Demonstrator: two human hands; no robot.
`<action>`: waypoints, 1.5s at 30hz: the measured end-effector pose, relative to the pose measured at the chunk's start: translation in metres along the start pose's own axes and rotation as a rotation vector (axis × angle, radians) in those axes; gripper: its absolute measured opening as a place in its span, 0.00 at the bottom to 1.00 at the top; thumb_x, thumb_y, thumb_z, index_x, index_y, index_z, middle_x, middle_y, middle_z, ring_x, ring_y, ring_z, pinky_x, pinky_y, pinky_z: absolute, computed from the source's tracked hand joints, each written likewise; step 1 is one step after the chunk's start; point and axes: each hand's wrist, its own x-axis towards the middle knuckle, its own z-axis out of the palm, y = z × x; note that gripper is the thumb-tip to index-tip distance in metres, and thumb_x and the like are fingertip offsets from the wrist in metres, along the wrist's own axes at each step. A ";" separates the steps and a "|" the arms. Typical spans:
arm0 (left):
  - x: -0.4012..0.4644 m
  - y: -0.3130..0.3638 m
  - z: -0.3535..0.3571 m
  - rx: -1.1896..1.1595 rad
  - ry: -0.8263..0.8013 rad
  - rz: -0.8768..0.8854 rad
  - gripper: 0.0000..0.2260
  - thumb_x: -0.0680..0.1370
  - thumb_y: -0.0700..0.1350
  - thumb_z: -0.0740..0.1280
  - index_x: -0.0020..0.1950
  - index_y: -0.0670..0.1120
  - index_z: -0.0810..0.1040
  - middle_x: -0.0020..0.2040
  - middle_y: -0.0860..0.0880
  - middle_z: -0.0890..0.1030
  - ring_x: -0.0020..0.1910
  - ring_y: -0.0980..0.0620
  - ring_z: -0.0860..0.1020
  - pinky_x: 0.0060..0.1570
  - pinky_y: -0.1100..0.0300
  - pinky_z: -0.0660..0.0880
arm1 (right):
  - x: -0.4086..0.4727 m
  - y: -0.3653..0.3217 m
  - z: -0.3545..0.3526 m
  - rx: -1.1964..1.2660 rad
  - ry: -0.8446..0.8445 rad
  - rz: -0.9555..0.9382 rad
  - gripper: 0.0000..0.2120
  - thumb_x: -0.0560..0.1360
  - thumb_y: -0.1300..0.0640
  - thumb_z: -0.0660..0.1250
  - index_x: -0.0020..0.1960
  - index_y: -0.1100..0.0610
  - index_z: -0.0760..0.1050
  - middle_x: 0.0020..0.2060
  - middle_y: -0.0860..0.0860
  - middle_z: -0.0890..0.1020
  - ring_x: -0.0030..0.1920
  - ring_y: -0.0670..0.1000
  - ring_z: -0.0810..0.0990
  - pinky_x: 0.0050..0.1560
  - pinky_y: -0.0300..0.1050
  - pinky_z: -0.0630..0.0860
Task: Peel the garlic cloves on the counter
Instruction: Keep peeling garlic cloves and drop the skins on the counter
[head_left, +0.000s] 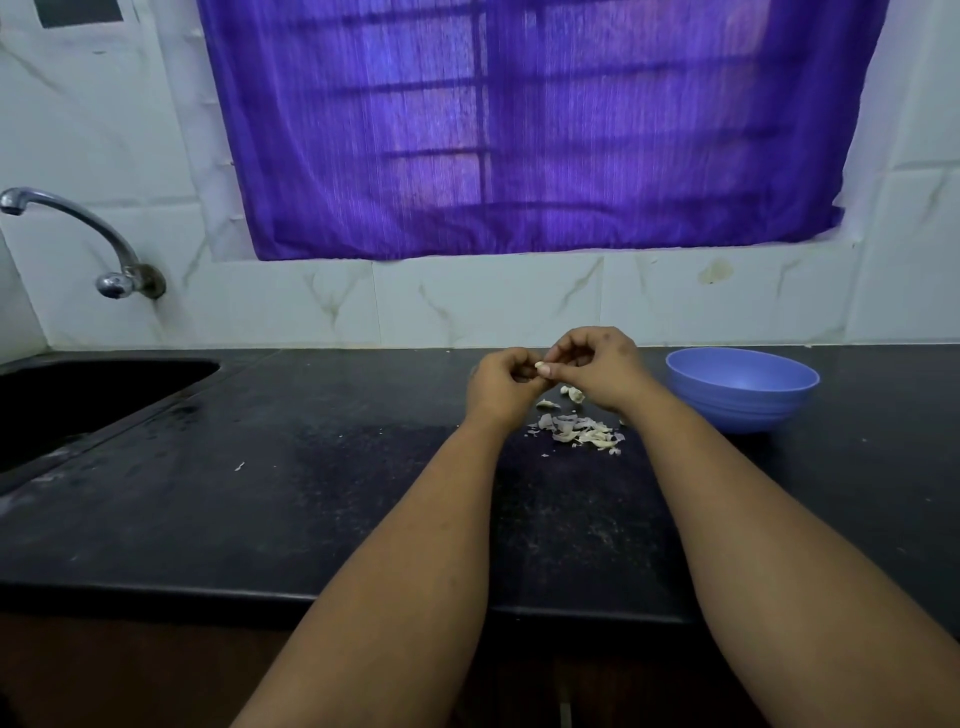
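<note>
Purple curtain (530, 124) hanging over the window, chrome tap (78, 234) arching from the tiled wall (467, 301) above the dark sink (78, 395), blue bowl (742, 388) upright at right

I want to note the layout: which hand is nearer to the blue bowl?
Right. The right hand is just left of the blue bowl; the left hand is farther left, beyond the right hand.

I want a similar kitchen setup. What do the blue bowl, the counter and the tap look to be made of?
Blue bowl: probably plastic, matte, with even colour and a soft sheen.
Counter: likely polished black stone, perhaps granite; it looks dark, faintly speckled and slightly reflective.
Tap: metal, chrome-like finish with bright highlights, dulled at the wall fitting.
</note>
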 end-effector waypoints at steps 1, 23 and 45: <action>0.000 0.000 0.000 0.001 -0.007 0.003 0.04 0.72 0.41 0.75 0.46 0.46 0.83 0.40 0.48 0.85 0.41 0.52 0.82 0.46 0.57 0.79 | -0.001 0.000 -0.001 -0.002 -0.002 0.001 0.05 0.70 0.60 0.76 0.41 0.57 0.80 0.36 0.49 0.82 0.36 0.45 0.78 0.42 0.37 0.77; -0.002 0.004 0.003 0.047 -0.035 0.066 0.07 0.77 0.43 0.70 0.54 0.46 0.83 0.40 0.53 0.83 0.40 0.59 0.79 0.44 0.62 0.76 | 0.004 0.006 0.001 -0.088 -0.056 0.020 0.04 0.78 0.55 0.66 0.49 0.56 0.75 0.46 0.55 0.82 0.47 0.52 0.79 0.51 0.48 0.76; -0.003 0.007 0.003 0.174 -0.084 0.088 0.09 0.81 0.46 0.63 0.53 0.45 0.82 0.45 0.46 0.83 0.45 0.51 0.75 0.43 0.62 0.73 | 0.004 0.008 -0.003 -0.104 0.076 -0.096 0.07 0.71 0.63 0.74 0.40 0.55 0.77 0.36 0.51 0.82 0.34 0.47 0.78 0.35 0.30 0.73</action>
